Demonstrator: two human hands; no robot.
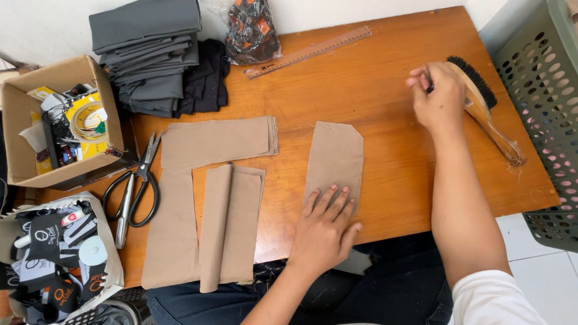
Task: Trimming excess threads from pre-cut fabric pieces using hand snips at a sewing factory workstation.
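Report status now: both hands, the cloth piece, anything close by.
Left hand flat on tan cloth piece. Right hand on brush, grip unclear. Ruler beyond the piece, folded cloth beside it, both apart from it.

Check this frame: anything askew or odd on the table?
Only small things: the clear plastic ruler lies diagonally near the wall, and the long tan fabric strips overhang the wooden table's front edge. Nothing spilled or damaged.

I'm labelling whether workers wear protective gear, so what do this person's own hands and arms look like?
Both hands, the left hand and the right hand, are bare: no gloves, rings, watch or bracelets show. Forearms are uncovered. The right arm ends in a short white sleeve; the left arm's sleeve is out of view.
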